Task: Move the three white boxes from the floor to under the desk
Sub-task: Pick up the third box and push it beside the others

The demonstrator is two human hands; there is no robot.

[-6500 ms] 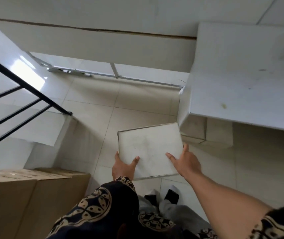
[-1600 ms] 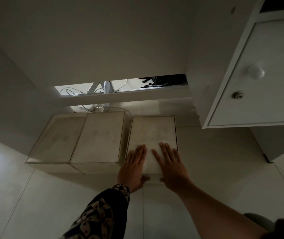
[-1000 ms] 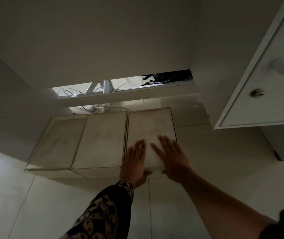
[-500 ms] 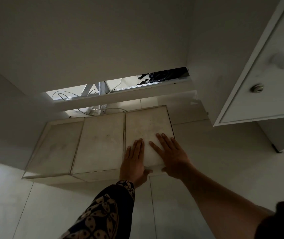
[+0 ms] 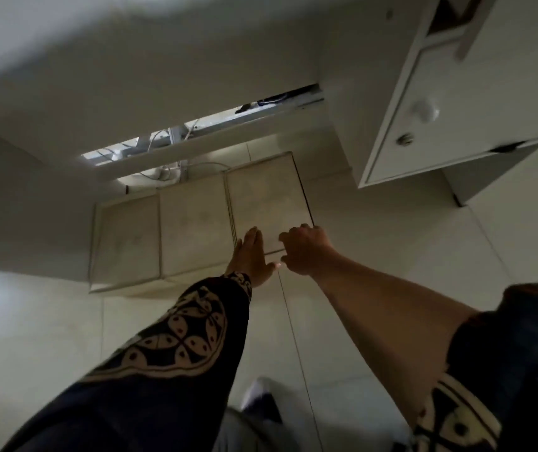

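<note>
Three white boxes stand side by side on the floor under the desk [image 5: 163, 76]: the left box [image 5: 127, 239], the middle box [image 5: 192, 223] and the right box [image 5: 264, 197], their sides touching. My left hand [image 5: 251, 256] lies flat with fingers straight on the near edge of the right box, by the seam with the middle box. My right hand [image 5: 303, 249] hovers at the right box's near right corner with fingers loosely bent, closed around nothing that I can see.
A white drawer unit [image 5: 456, 109] with a round knob [image 5: 425, 110] hangs at the right, close beside the right box. Cables [image 5: 163, 171] lie behind the boxes by a bright gap. Pale floor tiles [image 5: 375, 239] stretch to the right. My grey-clad knee [image 5: 261, 419] is below.
Both hands have slid back from the top of the right box to its near edge. My right hand's fingers have bent. The view has tilted and pulled back.
</note>
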